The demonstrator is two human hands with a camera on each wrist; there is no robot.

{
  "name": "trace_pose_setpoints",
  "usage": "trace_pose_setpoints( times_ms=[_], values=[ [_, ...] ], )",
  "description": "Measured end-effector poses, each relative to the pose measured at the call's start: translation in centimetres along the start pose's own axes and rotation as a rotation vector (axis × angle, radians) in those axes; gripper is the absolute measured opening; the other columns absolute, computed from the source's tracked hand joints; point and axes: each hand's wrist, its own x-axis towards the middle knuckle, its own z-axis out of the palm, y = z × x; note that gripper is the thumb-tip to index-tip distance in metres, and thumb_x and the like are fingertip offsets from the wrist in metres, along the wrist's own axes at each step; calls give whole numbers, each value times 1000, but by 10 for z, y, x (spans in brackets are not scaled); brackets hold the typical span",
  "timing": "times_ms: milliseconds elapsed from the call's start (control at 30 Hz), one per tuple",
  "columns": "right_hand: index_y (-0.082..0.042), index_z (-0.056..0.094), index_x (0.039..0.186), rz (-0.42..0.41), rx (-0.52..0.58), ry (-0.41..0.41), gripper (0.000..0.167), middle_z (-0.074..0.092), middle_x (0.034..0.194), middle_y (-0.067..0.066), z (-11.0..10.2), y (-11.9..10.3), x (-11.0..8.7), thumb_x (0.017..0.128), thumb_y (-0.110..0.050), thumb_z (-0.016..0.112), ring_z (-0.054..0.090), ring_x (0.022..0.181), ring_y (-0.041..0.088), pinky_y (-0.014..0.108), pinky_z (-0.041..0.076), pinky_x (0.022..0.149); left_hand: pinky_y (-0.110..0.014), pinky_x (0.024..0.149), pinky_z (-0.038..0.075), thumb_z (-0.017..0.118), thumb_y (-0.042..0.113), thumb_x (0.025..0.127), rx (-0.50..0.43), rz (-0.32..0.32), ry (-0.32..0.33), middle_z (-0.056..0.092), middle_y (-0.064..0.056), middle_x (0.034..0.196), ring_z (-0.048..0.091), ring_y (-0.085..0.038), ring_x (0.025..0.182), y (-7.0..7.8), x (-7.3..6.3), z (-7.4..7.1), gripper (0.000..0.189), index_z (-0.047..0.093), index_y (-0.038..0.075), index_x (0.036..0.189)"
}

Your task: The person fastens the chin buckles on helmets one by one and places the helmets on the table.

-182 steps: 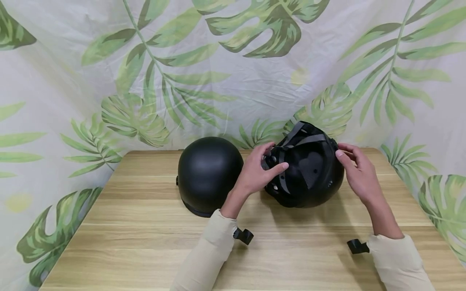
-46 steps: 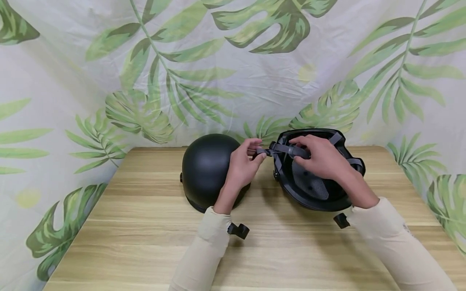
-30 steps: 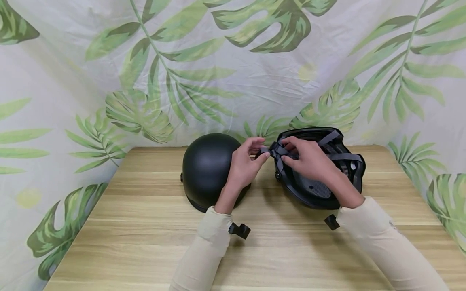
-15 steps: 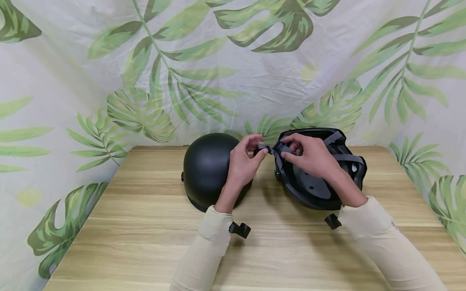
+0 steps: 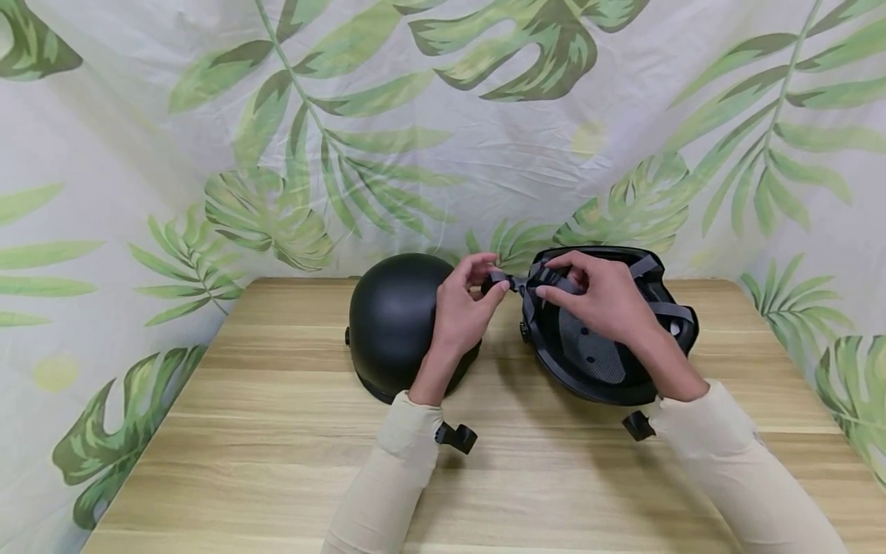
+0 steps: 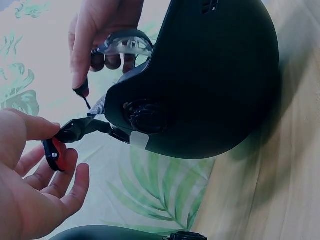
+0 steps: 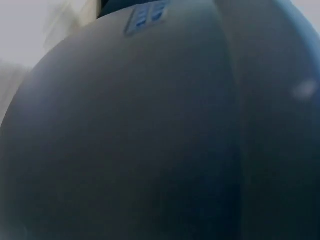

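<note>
A black helmet (image 5: 588,392) rests on the table's right half, tilted so its lined inside and grey straps show. My left hand (image 5: 458,319) pinches a black and red buckle (image 6: 54,155) at the end of a short strap beside the rim. My right hand (image 5: 612,304) reaches over the opening and grips the chin strap (image 5: 554,283); in the left wrist view its thumb is against a small dark end piece (image 6: 81,91). The two held ends are apart. In the right wrist view the dark helmet shell (image 7: 130,130) fills most of the picture and hides that hand.
A second black helmet (image 5: 394,323) stands dome up to the left, partly behind my left hand. Both lie on a wooden table (image 5: 277,462). A leaf-patterned cloth (image 5: 388,185) hangs behind the table's far edge.
Since the earliest frame, the right helmet has turned to show more of its inside, and both hands have gone from its sides to its straps. Lately my right hand has shifted slightly right.
</note>
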Motion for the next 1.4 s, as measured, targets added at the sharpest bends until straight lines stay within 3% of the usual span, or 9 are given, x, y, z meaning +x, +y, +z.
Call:
trace_pose_setpoints(
  times_ms=[167, 467, 633, 767, 967, 1267, 1400],
  values=[
    [-13, 74, 130, -15, -3, 55, 37, 68, 89, 5, -11, 6, -7, 100, -34, 76, 60, 74, 19, 31, 46, 67, -48, 91, 60, 77, 11, 97, -76, 26, 26, 76, -14, 120, 71, -29, 111, -1, 2, 1, 41, 66, 9, 137],
    [-15, 73, 133, 31, 57, 76, 35, 70, 96, 7, -30, 27, -24, 100, -29, 76, 60, 76, 6, 21, 46, 64, -24, 88, 56, 80, 8, 95, -233, 57, 86, 77, -16, 123, 74, -29, 112, -1, 5, 6, 49, 62, 8, 141],
    [-14, 71, 137, 48, 99, 120, 37, 63, 98, 2, -40, 40, -32, 101, -25, 75, 59, 76, 3, 17, 47, 63, -22, 87, 60, 82, 6, 93, -371, 61, 133, 77, -19, 121, 77, -18, 100, 0, 8, 12, 55, 58, 8, 142],
    [-11, 68, 141, 81, 168, 152, 42, 64, 98, -13, -46, 51, -37, 102, -23, 74, 65, 76, -6, 15, 47, 63, -23, 83, 61, 82, 4, 92, -522, 31, 171, 80, -12, 113, 77, -10, 95, 0, 10, 16, 56, 56, 11, 141],
    [-4, 64, 137, 127, 276, 173, 41, 66, 98, -28, -48, 64, -42, 101, -19, 75, 69, 81, -13, 12, 48, 67, -24, 86, 62, 80, 0, 92, -700, 3, 185, 80, 5, 105, 77, -12, 96, 2, 12, 18, 52, 56, 11, 137],
    [-1, 66, 135, 139, 312, 190, 40, 68, 94, -27, -38, 82, -44, 99, -16, 77, 69, 81, -12, 8, 51, 71, -20, 81, 60, 79, -5, 90, -726, -21, 140, 81, 7, 100, 73, -10, 92, 4, 10, 21, 35, 66, 16, 114],
    [-2, 65, 136, 158, 325, 188, 41, 67, 96, -26, -36, 88, -46, 99, -16, 76, 69, 83, -12, 8, 50, 72, -20, 81, 61, 81, -5, 88, -712, -1, 130, 81, 6, 98, 73, -9, 89, 5, 9, 22, 26, 72, 11, 106]
  ],
)
